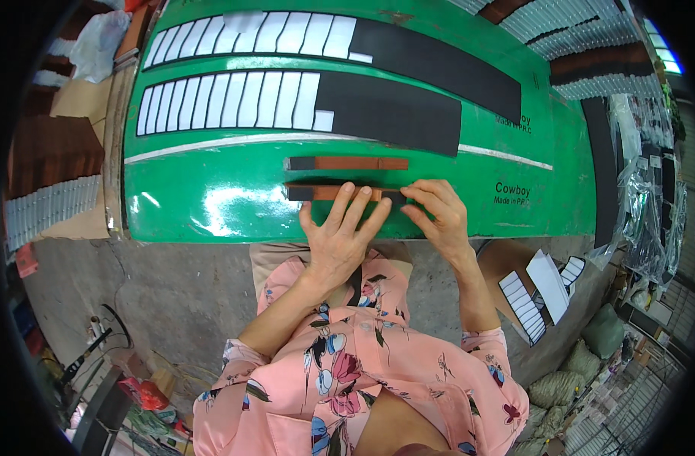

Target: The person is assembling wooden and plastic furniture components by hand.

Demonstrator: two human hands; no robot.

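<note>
A grey floor (pixel 180 296) runs around a green desk (pixel 233 163), with stacks of brown pieces (pixel 51 156) off to the left and a brown box (pixel 498 262) down on the right. Across the desk's far half I see two long black strips, the farther one (pixel 446 68) and the nearer one (pixel 393 114), each covered on its left part by white rectangles. Closer in lie two slim brown bars with black ends. The far bar (pixel 347 164) sits untouched; the near bar (pixel 324 192) lies by the desk's front edge. The left hand (pixel 337 237) is spread, its fingertips resting on that bar. The right hand (pixel 442 216) has thumb and forefinger at its black right end; whether they pinch it, I can't tell.
</note>
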